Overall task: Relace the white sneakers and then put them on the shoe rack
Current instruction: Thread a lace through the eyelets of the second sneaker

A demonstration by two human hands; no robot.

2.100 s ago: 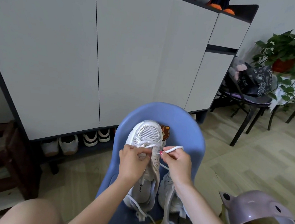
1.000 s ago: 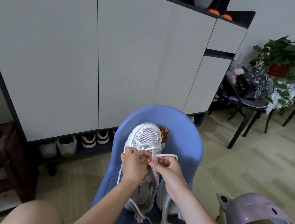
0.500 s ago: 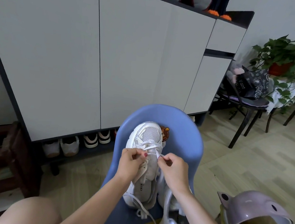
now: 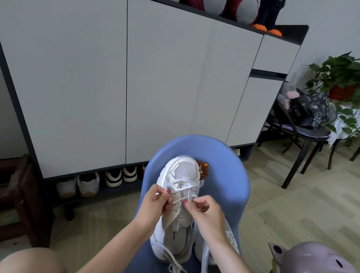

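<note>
Both hands, left hand (image 4: 155,206) and right hand (image 4: 206,215), pinch lace (image 4: 179,201) on "CECE"-insole white sneaker (image 4: 177,203); second sneaker (image 4: 214,266) beside it.

Around your hands (image 4: 182,209) you have open floor (image 4: 298,210) toward 3 o'clock, but the blue chair back (image 4: 226,161) rises close at 12, a second sneaker (image 4: 214,259) crowds 5, and the purple helmet (image 4: 315,269) blocks farther right.
</note>
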